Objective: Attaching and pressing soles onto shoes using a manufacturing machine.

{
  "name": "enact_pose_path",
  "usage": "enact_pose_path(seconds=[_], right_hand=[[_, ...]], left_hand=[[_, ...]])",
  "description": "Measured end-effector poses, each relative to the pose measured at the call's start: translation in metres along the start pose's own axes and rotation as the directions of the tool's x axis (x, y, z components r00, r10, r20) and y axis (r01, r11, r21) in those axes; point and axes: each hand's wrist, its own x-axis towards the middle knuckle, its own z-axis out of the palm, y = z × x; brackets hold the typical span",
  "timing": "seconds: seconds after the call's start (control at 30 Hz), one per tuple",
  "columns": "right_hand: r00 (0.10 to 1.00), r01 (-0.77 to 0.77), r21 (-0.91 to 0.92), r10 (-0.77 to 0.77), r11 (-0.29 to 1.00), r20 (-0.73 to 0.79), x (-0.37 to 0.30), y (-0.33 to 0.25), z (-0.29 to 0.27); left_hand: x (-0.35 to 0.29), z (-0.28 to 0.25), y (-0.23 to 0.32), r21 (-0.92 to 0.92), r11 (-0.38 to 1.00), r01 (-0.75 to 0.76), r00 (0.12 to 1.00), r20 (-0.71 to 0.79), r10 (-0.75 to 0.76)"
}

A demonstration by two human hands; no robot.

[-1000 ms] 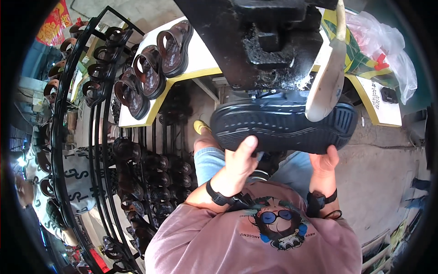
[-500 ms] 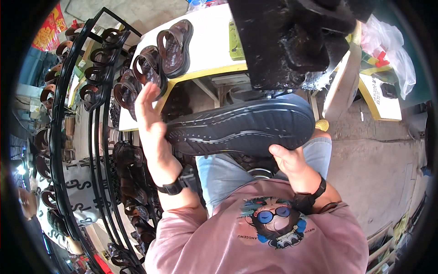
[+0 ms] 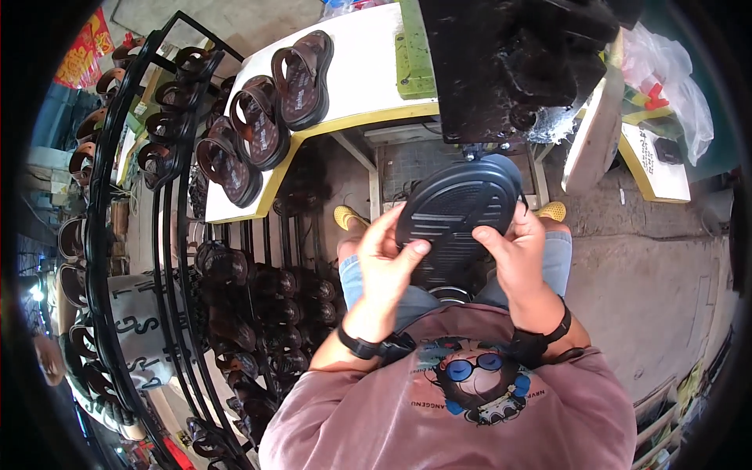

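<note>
Between my two hands is a black sandal (image 3: 457, 215), its ribbed sole facing up and its rounded end pointing away from me. My left hand (image 3: 382, 262) is closed on the sandal's left edge, with the thumb on the sole. On the opposite edge my right hand (image 3: 517, 249) grips it the same way, the fingers partly hidden beneath. The sandal's far rim sits right below the head of a dark machine (image 3: 509, 78); whether they touch, I cannot tell. The sandal's upper side is hidden.
Three brown sandals, the nearest to me a strapped sandal (image 3: 229, 166), stand on the white table (image 3: 356, 59) at the left. A black rack (image 3: 98, 204) full of sandals rises further left. Beside the machine's right lies a clear plastic bag (image 3: 666, 78). Another person's sleeve (image 3: 106, 392) shows behind the rack.
The sandal has turned from lying crosswise to pointing away from me. My left hand, earlier open beside its left end, has come in and taken hold of its edge.
</note>
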Motion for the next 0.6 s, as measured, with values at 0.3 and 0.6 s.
enact_pose_path(seconds=[0.3,0.6], right_hand=[[0.968,0.155,-0.445,-0.044,0.882,0.249,0.058,-0.062,-0.028],[0.827,0.412,-0.857,-0.521,0.310,0.209,0.034,-0.061,0.001]], left_hand=[[0.029,0.045,-0.001,-0.103,0.923,0.370,0.843,0.454,-0.288],[0.014,0.070,-0.024,-0.527,0.805,0.273,0.954,0.256,-0.157]])
